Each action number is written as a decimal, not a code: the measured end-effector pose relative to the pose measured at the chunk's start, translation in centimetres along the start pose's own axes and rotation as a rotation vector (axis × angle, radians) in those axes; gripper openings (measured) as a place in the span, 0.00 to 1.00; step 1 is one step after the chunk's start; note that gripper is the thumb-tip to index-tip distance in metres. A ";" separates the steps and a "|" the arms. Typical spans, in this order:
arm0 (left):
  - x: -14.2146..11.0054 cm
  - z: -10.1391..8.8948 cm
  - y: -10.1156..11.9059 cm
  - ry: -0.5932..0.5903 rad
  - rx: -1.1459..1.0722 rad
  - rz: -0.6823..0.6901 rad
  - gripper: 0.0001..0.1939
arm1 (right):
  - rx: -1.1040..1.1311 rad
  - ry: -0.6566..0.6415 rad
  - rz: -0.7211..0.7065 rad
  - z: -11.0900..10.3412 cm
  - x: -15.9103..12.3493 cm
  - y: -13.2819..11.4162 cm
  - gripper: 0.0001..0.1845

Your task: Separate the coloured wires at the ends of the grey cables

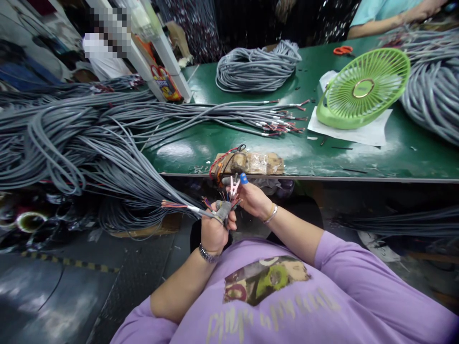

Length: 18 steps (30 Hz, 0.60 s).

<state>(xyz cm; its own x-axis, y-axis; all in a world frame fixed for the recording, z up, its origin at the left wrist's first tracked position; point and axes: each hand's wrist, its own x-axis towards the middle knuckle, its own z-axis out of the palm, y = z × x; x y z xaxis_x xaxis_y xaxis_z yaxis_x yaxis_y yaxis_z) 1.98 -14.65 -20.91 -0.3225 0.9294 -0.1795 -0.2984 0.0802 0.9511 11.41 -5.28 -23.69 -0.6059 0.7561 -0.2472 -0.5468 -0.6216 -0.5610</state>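
Note:
My left hand (214,235) is closed around the ends of grey cables (179,193), with a dark grey covering on part of its fingers. From these ends, thin coloured wires (174,204) fan out to the left and up between my hands. My right hand (255,199), with a blue cover (244,178) on one fingertip, is closed in a pinch at the thin wires just above the left. Pale pink and white strips (234,186) show at its fingers; their exact kind is unclear. Both hands are in front of the table's near edge.
A wooden block (263,163) with red and black leads lies at the green table's (304,165) edge. Behind it are stripped cable ends (283,126), a cable coil (256,69), a green fan (364,88) and orange scissors (343,50). A co-worker's arm (389,24) is at the far right.

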 end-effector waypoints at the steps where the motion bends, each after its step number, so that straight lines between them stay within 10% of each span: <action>1: 0.1 0.0 -0.1 0.002 0.001 -0.002 0.17 | 0.017 0.001 0.019 0.1 0.1 0.0 0.24; 18: -0.2 -0.8 -0.9 -0.031 0.039 0.006 0.17 | 0.170 0.014 0.021 0.7 -0.1 0.3 0.25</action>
<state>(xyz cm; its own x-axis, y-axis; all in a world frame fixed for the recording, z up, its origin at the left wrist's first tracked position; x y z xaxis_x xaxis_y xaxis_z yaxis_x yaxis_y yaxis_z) 1.62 -15.23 -21.96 -0.2960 0.9406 -0.1661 -0.2606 0.0878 0.9615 10.94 -5.65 -23.31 -0.6108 0.7447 -0.2690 -0.6248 -0.6620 -0.4139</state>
